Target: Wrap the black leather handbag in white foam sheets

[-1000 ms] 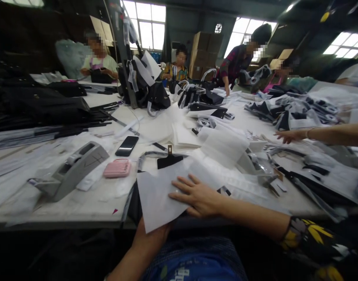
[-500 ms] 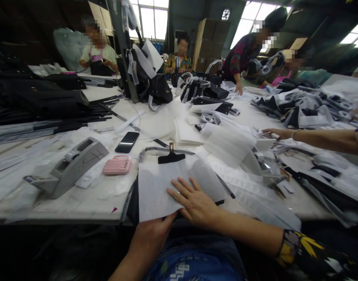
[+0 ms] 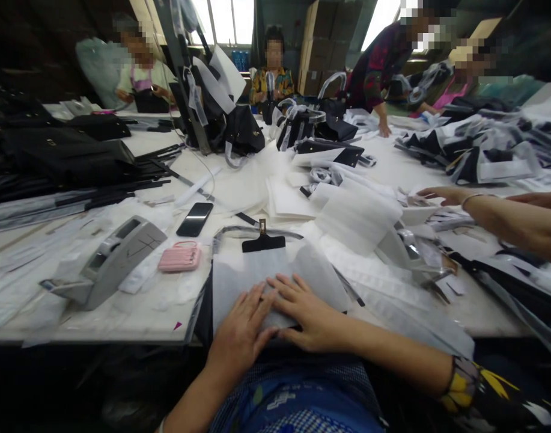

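Observation:
In front of me a black bag (image 3: 206, 307) lies at the table's edge, mostly hidden under a sheet of white wrapping paper (image 3: 230, 270). Its black flap with a gold clasp (image 3: 263, 240) shows above the paper's top edge, and a wrapped handle (image 3: 232, 230) arches behind. My left hand (image 3: 243, 325) rests palm down on the lower part of the sheet, fingers stretched forward. Beside it, my right hand (image 3: 306, 316) lies flat on the paper with its fingers apart. The two hands almost meet at the fingertips.
Left of the bag are a pink case (image 3: 179, 257), a phone (image 3: 194, 219) and a grey tape dispenser (image 3: 108, 258). A second dispenser (image 3: 404, 249) and white sheets (image 3: 354, 213) lie to the right. A co-worker's hand (image 3: 450, 195) reaches in there. More people stand around the table.
My left hand has come up from the paper's lower edge and now lies on top of the sheet. My right hand stays nearly in place. A co-worker's arms reach further in at right.

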Demonstrator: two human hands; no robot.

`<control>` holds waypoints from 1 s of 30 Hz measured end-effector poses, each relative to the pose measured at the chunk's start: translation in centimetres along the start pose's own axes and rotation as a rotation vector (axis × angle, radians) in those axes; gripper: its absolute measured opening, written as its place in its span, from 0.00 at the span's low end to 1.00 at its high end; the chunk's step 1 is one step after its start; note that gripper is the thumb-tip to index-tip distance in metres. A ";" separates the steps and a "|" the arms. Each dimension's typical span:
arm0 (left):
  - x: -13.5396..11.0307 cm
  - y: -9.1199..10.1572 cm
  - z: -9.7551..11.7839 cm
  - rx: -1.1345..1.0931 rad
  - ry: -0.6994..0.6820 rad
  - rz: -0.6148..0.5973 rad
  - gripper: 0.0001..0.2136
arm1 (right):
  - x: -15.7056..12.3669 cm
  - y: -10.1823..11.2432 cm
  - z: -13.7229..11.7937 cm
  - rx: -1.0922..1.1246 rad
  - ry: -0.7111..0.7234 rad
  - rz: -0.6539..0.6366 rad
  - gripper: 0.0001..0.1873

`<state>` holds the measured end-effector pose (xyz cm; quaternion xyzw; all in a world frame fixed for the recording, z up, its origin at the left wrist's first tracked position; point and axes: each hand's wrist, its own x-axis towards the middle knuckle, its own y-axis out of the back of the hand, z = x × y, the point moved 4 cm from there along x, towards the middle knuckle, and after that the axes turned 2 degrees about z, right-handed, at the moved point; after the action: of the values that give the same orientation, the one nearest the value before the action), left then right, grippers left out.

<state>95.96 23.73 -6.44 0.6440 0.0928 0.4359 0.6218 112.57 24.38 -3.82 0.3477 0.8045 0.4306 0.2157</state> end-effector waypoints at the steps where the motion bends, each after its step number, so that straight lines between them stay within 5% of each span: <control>1: -0.4 -0.3 -0.2 -0.006 -0.002 0.003 0.27 | -0.1 0.9 0.1 0.060 0.019 -0.025 0.36; 6: -1.2 0.4 0.3 -0.045 0.005 0.033 0.28 | 0.7 3.7 1.7 0.086 0.096 -0.005 0.20; 14: -1.3 0.9 0.6 -0.058 -0.012 0.068 0.19 | 0.7 1.8 3.1 -0.166 0.195 -0.016 0.22; 30: -1.2 0.6 0.7 -0.070 0.004 0.018 0.18 | 0.2 1.6 2.9 -0.221 0.286 -0.084 0.24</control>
<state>95.49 22.29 -6.35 0.6219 0.0729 0.4458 0.6397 114.92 26.77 -4.04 0.2234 0.7886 0.5519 0.1538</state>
